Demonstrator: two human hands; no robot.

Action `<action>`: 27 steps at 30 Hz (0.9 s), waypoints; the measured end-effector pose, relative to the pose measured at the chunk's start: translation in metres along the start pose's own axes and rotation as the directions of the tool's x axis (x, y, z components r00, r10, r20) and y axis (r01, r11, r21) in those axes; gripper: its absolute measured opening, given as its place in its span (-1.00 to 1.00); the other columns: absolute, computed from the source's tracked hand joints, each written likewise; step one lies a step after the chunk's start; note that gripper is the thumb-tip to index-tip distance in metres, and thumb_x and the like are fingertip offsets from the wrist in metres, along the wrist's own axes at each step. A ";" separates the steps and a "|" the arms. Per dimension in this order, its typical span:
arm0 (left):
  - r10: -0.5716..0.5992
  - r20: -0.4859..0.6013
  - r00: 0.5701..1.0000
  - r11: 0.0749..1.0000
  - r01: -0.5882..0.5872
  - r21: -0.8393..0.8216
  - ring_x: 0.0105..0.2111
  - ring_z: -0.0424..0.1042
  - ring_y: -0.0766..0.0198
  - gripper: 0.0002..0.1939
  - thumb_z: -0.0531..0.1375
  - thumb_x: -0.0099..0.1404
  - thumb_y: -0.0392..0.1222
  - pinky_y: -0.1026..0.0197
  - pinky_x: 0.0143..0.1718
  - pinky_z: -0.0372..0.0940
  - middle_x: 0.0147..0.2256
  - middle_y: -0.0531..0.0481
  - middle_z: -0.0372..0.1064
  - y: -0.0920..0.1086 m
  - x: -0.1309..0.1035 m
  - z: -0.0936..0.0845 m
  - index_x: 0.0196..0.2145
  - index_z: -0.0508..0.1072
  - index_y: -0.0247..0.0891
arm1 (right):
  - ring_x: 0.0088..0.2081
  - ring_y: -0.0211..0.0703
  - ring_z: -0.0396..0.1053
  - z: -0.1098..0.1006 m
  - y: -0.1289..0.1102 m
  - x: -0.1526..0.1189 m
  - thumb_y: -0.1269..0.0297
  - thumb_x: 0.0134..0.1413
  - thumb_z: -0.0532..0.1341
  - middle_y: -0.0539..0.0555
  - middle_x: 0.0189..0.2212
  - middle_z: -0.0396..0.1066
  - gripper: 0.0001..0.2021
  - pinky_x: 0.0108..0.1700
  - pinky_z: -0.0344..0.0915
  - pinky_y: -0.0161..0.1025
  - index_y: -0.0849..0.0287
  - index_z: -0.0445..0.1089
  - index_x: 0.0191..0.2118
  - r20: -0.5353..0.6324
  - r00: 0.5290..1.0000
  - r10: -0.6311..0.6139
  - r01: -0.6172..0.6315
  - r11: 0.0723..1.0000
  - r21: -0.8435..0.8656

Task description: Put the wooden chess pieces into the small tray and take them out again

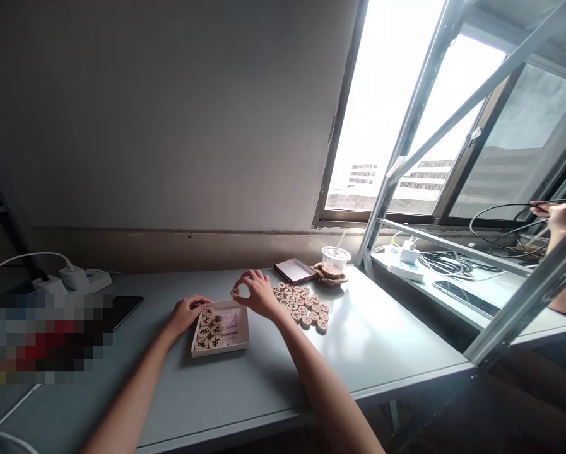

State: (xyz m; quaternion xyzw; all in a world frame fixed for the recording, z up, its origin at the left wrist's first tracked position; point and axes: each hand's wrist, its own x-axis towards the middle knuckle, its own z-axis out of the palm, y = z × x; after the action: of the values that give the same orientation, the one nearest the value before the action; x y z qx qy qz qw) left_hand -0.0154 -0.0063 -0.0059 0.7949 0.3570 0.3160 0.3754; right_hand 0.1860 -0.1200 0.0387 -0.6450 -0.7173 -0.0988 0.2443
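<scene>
A shallow white box (243, 345) lies on the grey table, with several round Chinese chess pieces (206, 331) in rows along its left part. My left hand (188, 317) is closed at the box's far left corner, fingers bent against the rim. Above the far edge of the box, my right hand (259, 293) pinches one Chinese chess piece (236, 292) between thumb and fingers. Right of that hand, many loose wooden pieces (306, 302) with characters on them lie spread on the table; my right wrist and forearm may cover some.
Behind the loose pieces lies a box lid (294, 271). A lidded plastic cup with a straw (336, 257) stands beside it in a brown carrier (332, 277). Chargers (72, 277) and a dark phone (126, 309) are at left. At far right, another person's hand (564, 214) holds black cable.
</scene>
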 end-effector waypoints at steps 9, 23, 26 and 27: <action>0.001 -0.013 1.000 1.000 -0.001 0.002 -0.38 0.43 0.14 -0.74 0.09 -0.02 -0.07 0.21 -0.34 0.26 -0.42 -0.04 0.49 -0.001 0.000 0.002 -0.48 0.51 -0.23 | -0.01 0.10 0.11 -0.015 0.054 -0.025 0.37 0.06 0.16 0.28 -0.06 0.23 -0.79 -0.03 0.04 0.03 0.23 0.36 -0.14 0.116 0.939 0.323 -0.284 0.921 -0.266; 0.001 -0.050 0.999 0.999 0.001 0.041 -0.31 0.42 0.12 -0.74 0.08 0.01 -0.06 0.20 -0.27 0.28 -0.37 -0.06 0.48 0.004 -0.005 0.003 -0.47 0.50 -0.23 | -0.13 -0.12 0.24 0.017 -0.036 -0.013 0.19 0.13 0.19 0.06 -0.16 0.38 -0.80 -0.14 0.06 -0.18 0.05 0.38 -0.12 0.228 0.958 -0.177 0.166 0.984 0.064; 0.009 -0.036 0.999 0.999 -0.008 0.032 -0.32 0.41 0.14 -0.73 0.07 0.01 -0.08 0.21 -0.29 0.27 -0.37 -0.05 0.48 0.004 -0.006 0.003 -0.46 0.51 -0.23 | -0.12 -0.10 0.21 0.005 -0.029 -0.010 0.04 0.10 0.19 0.06 -0.18 0.37 -0.76 -0.11 0.03 -0.14 0.07 0.41 -0.22 0.139 0.986 -0.088 0.082 0.995 0.050; 0.006 -0.030 1.000 1.000 -0.005 0.026 -0.33 0.41 0.15 -0.73 0.07 0.01 -0.08 0.21 -0.30 0.27 -0.37 -0.06 0.48 0.004 -0.006 0.002 -0.45 0.51 -0.24 | -0.12 -0.10 0.20 -0.001 -0.023 -0.009 0.02 0.07 0.20 0.06 -0.17 0.35 -0.75 -0.11 0.03 -0.14 0.06 0.41 -0.23 0.116 0.992 -0.051 0.046 0.998 0.052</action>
State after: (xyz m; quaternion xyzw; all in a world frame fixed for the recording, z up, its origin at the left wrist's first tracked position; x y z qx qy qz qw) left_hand -0.0152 -0.0137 -0.0049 0.7958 0.3644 0.3243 0.3588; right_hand 0.1641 -0.1315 0.0393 -0.6259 -0.7481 -0.0491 0.2149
